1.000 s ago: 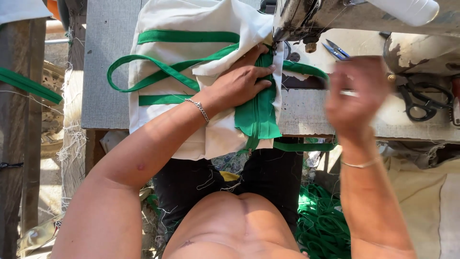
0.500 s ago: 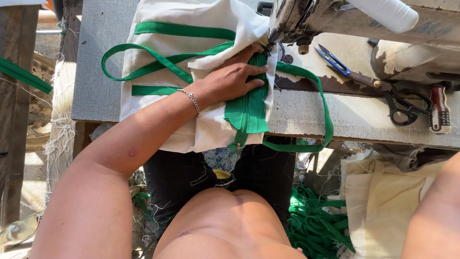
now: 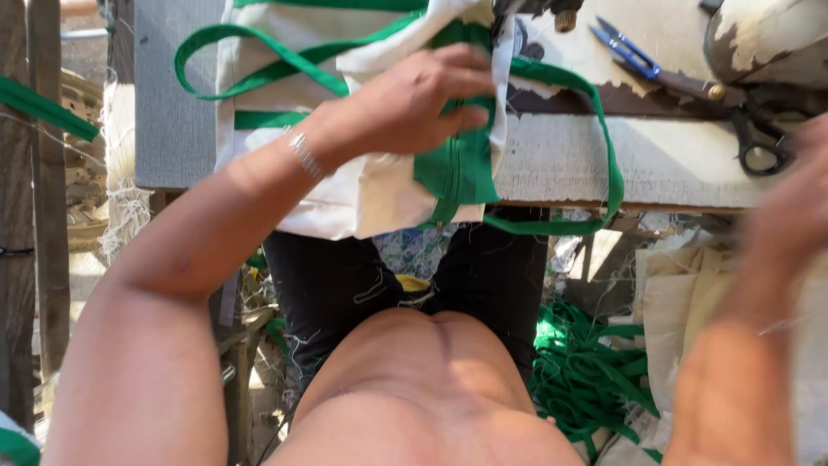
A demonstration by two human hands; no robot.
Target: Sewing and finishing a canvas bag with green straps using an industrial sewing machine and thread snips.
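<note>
Left hand [image 3: 405, 108] spread flat on white bag [image 3: 362, 185]; right hand [image 3: 798, 216] blurred, grip perhaps loose, unclear

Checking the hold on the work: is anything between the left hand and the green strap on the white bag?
Nothing visible: the left hand lies directly on the green strap of the white fabric bag at the table edge.

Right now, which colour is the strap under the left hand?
Green strap, on a cream bag; head view.
</note>
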